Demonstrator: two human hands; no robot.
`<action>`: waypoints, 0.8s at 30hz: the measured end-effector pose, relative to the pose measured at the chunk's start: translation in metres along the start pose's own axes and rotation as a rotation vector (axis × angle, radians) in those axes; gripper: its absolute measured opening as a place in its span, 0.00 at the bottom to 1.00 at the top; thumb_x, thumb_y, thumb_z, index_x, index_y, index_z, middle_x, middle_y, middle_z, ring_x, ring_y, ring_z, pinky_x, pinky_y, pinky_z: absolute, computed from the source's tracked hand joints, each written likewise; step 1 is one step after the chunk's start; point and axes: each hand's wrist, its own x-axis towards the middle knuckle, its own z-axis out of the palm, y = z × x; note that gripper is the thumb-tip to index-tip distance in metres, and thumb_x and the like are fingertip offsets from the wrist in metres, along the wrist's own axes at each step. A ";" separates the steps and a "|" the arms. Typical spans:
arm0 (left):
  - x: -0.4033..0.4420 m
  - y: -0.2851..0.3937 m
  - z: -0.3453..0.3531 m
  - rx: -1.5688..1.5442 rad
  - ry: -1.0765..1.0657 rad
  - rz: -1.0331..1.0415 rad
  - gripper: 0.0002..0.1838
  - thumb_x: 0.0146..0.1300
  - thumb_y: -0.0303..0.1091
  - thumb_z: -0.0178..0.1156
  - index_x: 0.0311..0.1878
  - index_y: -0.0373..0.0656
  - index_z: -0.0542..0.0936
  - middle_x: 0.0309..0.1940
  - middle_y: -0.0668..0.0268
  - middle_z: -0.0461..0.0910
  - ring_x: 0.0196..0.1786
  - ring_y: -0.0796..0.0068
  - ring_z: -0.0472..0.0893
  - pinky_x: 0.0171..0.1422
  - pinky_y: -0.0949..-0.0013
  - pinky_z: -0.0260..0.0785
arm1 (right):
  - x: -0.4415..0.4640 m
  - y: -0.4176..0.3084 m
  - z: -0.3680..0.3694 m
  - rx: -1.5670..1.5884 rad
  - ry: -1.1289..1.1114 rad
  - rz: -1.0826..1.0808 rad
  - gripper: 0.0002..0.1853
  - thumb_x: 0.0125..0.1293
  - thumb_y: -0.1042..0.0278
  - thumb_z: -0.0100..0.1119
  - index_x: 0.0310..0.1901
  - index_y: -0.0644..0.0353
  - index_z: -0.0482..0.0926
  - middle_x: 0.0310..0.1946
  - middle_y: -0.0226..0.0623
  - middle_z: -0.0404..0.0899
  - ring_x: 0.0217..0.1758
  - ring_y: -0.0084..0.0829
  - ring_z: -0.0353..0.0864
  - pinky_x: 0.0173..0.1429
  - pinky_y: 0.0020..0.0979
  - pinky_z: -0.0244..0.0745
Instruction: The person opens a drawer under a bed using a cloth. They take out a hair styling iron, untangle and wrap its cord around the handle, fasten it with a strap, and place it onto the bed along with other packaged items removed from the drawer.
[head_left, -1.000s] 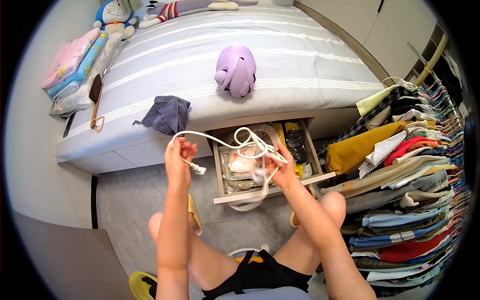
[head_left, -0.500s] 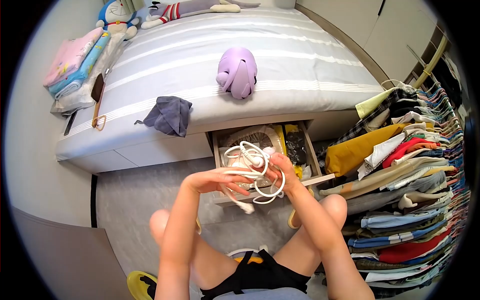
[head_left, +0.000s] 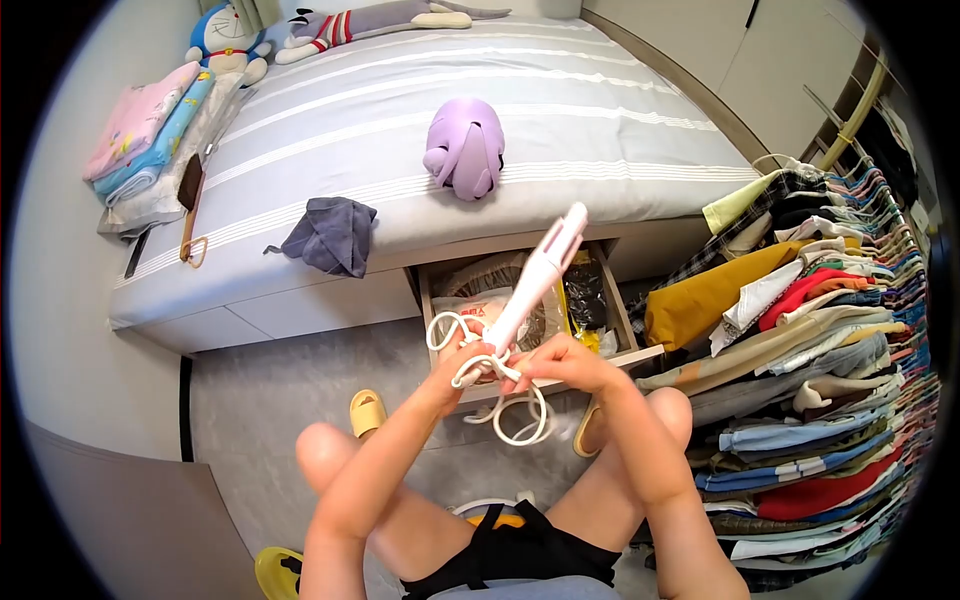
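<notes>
A pale pink hair straightener point(head_left: 540, 272) points up and to the right over the open drawer point(head_left: 640, 356). My left hand point(head_left: 458, 372) is closed around its lower end. The straightener's white cord point(head_left: 545, 425) is looped about both hands, with some coils hanging below them. My right hand point(head_left: 562, 362) pinches the cord just right of the straightener's base. Beneath, the drawer holds clear plastic packages, a yellow-edged package point(head_left: 572, 300) and a black bundle point(head_left: 590, 295). The plug end is blurred or hidden.
Ahead is a bed point(head_left: 350, 130) with a purple rounded object point(head_left: 466, 150) and a grey cloth point(head_left: 330, 237). Hanging clothes point(head_left: 800, 400) crowd the right side. A yellow slipper point(head_left: 367, 412) is on the floor; folded blankets point(head_left: 145, 125) lie at the left.
The straightener has swung up from among the cord loops to point away from me. My left hand now grips its base, and my right hand has shifted to pinching the cord.
</notes>
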 end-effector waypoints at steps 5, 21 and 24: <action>-0.002 0.016 -0.008 0.020 -0.121 0.206 0.24 0.48 0.28 0.64 0.45 0.46 0.62 0.41 0.57 0.74 0.42 0.71 0.75 0.44 0.71 0.70 | 0.005 0.009 -0.010 0.088 0.435 0.161 0.20 0.62 0.61 0.55 0.51 0.65 0.73 0.50 0.40 0.75 0.55 0.29 0.72 0.60 0.31 0.64; -0.033 0.059 -0.053 0.486 0.375 0.331 0.11 0.62 0.33 0.50 0.35 0.39 0.80 0.26 0.70 0.79 0.14 0.90 0.62 0.17 0.83 0.53 | 0.016 0.018 -0.006 0.492 0.771 -0.377 0.08 0.58 0.78 0.54 0.38 0.58 0.68 0.39 0.37 0.76 0.54 0.36 0.74 0.53 0.36 0.73; -0.041 0.074 -0.076 0.587 0.548 0.400 0.09 0.59 0.32 0.51 0.33 0.41 0.80 0.25 0.69 0.79 0.14 0.91 0.63 0.15 0.83 0.51 | 0.008 0.017 -0.011 0.334 0.810 -0.368 0.08 0.59 0.77 0.55 0.38 0.59 0.69 0.39 0.39 0.76 0.53 0.34 0.75 0.53 0.34 0.73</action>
